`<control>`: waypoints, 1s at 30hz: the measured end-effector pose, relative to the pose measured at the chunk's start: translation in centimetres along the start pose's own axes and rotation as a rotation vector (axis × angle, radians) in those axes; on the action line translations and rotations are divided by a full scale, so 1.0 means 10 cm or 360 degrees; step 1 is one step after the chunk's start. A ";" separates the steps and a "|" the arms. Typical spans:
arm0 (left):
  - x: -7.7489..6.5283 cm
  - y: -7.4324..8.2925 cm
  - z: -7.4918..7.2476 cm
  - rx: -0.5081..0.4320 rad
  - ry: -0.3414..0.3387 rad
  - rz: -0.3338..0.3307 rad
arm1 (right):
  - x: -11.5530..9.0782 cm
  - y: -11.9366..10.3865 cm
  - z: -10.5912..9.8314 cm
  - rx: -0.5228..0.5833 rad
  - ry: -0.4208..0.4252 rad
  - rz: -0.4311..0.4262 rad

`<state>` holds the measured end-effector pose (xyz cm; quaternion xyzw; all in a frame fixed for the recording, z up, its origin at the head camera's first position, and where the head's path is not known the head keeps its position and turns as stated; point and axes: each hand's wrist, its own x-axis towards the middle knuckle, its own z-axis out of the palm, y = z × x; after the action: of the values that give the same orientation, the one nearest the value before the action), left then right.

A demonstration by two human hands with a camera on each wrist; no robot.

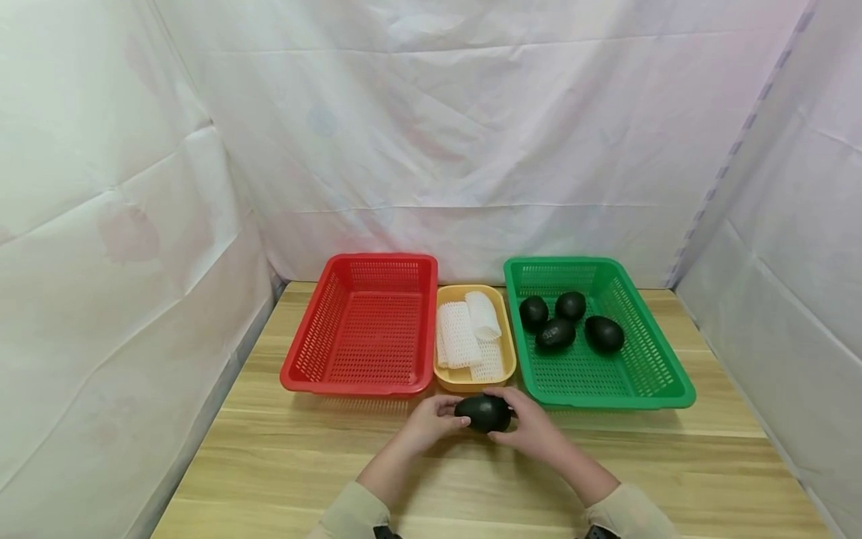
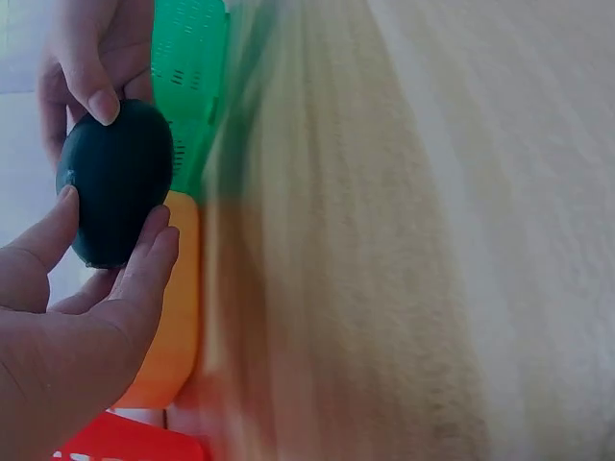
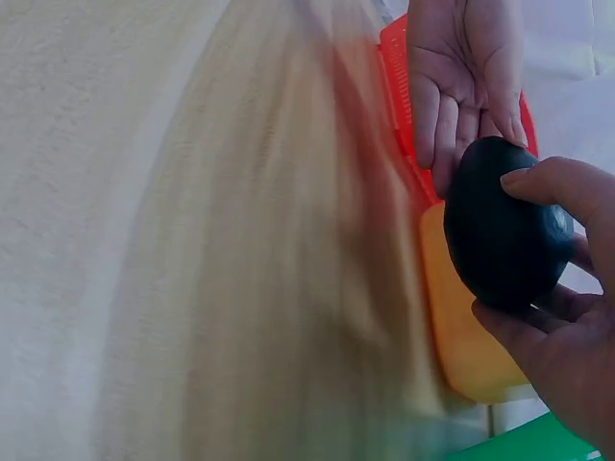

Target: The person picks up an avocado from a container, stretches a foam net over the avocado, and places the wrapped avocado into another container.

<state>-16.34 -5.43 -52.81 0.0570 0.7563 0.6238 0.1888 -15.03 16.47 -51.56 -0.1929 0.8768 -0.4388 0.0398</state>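
Note:
A dark avocado (image 1: pixel 483 413) is held between both hands above the near part of the table, just in front of the yellow basket (image 1: pixel 465 384). My left hand (image 1: pixel 429 425) grips its narrower end, thumb on one side and fingers on the other. At the opposite end my right hand (image 1: pixel 532 427) pinches it between thumb and fingers. From the left wrist, the avocado (image 2: pixel 117 182) appears smooth, with its stem tip toward the left palm. White foam net sleeves (image 1: pixel 461 335) lie in the yellow basket, some overlapping.
On the left stands a red basket (image 1: pixel 359 389) with a bare mesh floor. A green basket (image 1: pixel 609 400) on the right contains several avocados (image 1: pixel 555 335). All three baskets sit on a wooden table (image 1: pixel 283 464), with white cloth (image 1: pixel 431 135) hanging behind and at both sides.

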 end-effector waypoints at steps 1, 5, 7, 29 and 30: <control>0.00 -0.01 0.00 -0.0023 -0.0006 -0.0018 | 0.00 0.03 0.02 0.0046 0.0003 0.0034; 0.01 -0.06 0.01 -0.0131 0.0004 -0.0101 | 0.01 0.14 0.09 0.0299 0.0039 0.0229; 0.02 -0.08 0.02 -0.0207 0.0012 -0.0147 | 0.01 0.19 0.12 0.0441 0.0060 0.0314; 0.26 -0.16 0.09 -0.0428 0.0005 -0.0121 | 0.19 0.51 0.22 0.0655 0.0127 0.0658; 0.28 -0.16 0.09 -0.0433 0.0008 -0.0119 | 0.21 0.52 0.22 0.0680 0.0124 0.0674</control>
<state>-18.34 -4.08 -55.13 0.0009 0.6668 0.7133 0.2160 -18.02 16.86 -56.75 0.0238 0.7862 -0.6023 0.1364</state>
